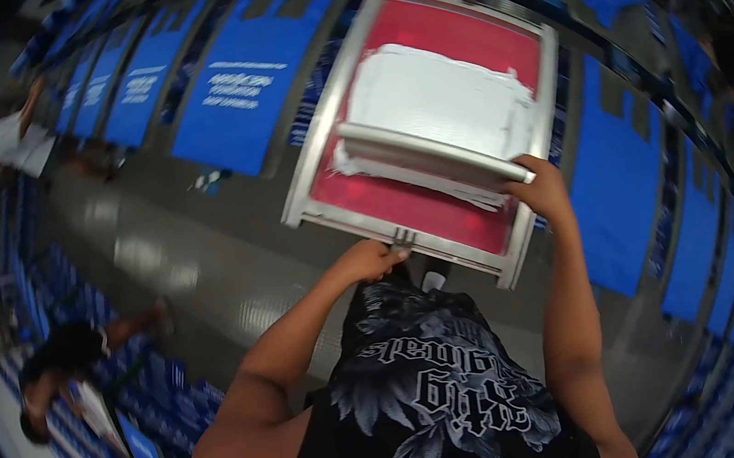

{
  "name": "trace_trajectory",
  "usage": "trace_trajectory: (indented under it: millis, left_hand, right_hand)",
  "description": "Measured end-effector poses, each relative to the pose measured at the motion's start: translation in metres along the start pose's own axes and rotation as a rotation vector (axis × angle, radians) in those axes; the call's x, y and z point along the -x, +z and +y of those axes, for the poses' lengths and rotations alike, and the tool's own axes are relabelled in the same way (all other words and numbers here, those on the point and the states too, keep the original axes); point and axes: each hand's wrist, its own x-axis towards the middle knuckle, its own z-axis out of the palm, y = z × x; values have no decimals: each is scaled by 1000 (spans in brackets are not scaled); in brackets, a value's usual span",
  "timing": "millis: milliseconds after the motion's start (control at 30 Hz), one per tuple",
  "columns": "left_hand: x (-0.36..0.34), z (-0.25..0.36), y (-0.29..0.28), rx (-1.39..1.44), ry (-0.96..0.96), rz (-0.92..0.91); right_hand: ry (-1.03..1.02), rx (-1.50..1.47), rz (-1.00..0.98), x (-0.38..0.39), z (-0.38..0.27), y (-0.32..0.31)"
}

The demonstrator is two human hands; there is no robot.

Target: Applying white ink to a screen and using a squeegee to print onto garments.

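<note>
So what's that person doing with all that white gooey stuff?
The person's right hand grips one end of a long bar, which stands across the white paste on a red panel. The left hand is at the near edge of the metal frame around that panel. Most of the paste lies beyond the bar, with a streaky strip on the near side. Flat blue pieces of cloth lie on both sides of the frame.
</note>
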Motion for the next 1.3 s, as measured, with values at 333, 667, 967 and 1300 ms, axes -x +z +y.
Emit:
trace_trajectory:
  millis: [333,667,967,1300]
  left_hand:
    - [-61,-62,-166,-88,26,1150]
    - [-59,-36,-128,453,352,718]
    - [-116,-52,-133,493,414,668]
    - [-105,-58,-125,411,354,801]
  right_hand:
    - [186,-724,65,-44,44,40]
    - [250,-756,189,-20,61,25]
    - [300,-700,343,-16,64,36]
    - [222,-759,275,-19,88,41]
